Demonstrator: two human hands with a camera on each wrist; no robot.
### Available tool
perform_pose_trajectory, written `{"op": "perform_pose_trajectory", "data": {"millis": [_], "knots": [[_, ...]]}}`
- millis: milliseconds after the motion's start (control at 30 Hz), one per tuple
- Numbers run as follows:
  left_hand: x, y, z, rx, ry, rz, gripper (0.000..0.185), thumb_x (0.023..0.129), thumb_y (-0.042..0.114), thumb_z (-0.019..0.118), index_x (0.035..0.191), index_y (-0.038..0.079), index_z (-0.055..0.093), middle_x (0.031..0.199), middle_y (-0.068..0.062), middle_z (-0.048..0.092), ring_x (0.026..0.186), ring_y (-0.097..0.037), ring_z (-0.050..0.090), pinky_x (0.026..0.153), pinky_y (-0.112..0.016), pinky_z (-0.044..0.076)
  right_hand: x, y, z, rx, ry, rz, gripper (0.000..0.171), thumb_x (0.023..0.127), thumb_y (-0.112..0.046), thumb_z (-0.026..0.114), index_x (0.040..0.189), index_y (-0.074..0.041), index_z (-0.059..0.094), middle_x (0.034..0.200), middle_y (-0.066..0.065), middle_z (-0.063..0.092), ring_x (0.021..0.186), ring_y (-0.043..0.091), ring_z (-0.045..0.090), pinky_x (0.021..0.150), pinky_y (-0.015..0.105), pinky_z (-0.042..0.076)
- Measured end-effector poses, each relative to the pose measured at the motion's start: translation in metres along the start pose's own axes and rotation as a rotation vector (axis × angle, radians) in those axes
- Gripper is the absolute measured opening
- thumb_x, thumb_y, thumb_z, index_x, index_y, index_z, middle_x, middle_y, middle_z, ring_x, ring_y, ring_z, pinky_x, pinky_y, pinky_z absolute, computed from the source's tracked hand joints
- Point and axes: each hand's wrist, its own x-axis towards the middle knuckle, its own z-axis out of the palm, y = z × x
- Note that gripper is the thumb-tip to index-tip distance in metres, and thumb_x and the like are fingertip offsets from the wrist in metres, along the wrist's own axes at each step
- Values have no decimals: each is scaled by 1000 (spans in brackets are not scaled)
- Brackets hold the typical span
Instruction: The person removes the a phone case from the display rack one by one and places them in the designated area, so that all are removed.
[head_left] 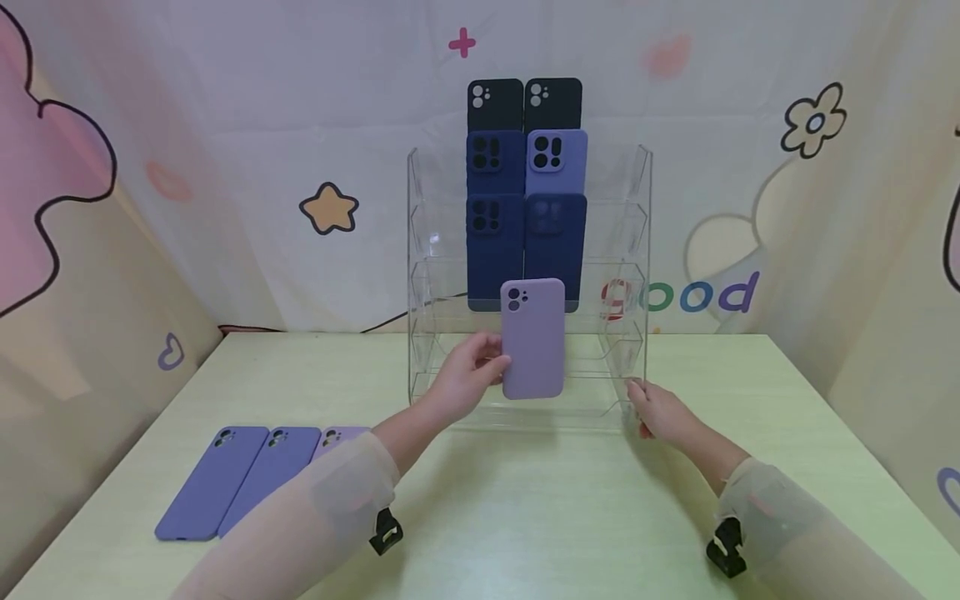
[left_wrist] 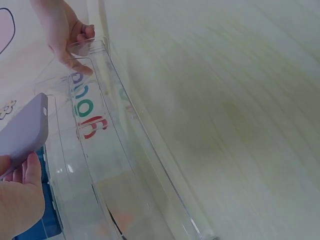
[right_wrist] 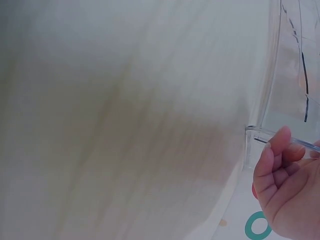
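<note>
My left hand (head_left: 467,372) grips a lilac phone case (head_left: 533,338) by its left edge, thumb and fingers curled round it, holding it upright in front of the lower tiers of the clear acrylic rack (head_left: 642,250). In the left wrist view the case's rounded corner shows above my thumb (left_wrist: 33,167). My right hand (head_left: 660,414) holds the rack's lower right corner, fingers curled against the clear wall; the right wrist view shows my fingertips (right_wrist: 276,145) hooked at the transparent edge.

Higher in the rack stand six cases in two columns: two black cases (head_left: 523,103) on top, then a dark blue case (head_left: 495,162) beside a periwinkle case (head_left: 557,162), then two navy cases (head_left: 525,250) below.

The rack stands on a pale yellow-green table (head_left: 525,517). To my left lie two blue-violet cases (head_left: 240,479) side by side, and a third lilac case (head_left: 341,437) partly hidden behind my sleeve. Behind hangs a pale cloth backdrop (head_left: 225,125) printed with a star, a flower, pink blobs and the word "good".
</note>
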Motion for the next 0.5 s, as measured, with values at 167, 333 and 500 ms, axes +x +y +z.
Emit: {"op": "perform_pose_trajectory", "data": {"millis": [167,333,500], "knots": [[-6,-1,-2,-8,-8,1,22,94,3,54,115,-2,55,103,-16,62,95,-26,60,80,-35,53,-1,0,-1,7,-19,9,44,103,-30,23,111,7,44,62,5,44,53,17,49,57,31,40],[-14,1,-6,-6,-37,-11,19,94,4,53,112,-3,54,103,-16,61,95,-26,60,80,-36,53,-1,0,-2,7,-22,6,45,103,-29,23,118,9,42,63,5,44,53,17,48,57,31,40],[-25,2,-11,11,-64,-29,17,94,3,54,109,-4,54,98,-15,60,92,-25,60,79,-37,53,-1,1,-1,17,-23,-1,44,103,-27,22,118,9,41,62,4,42,51,16,47,55,30,40]]}}
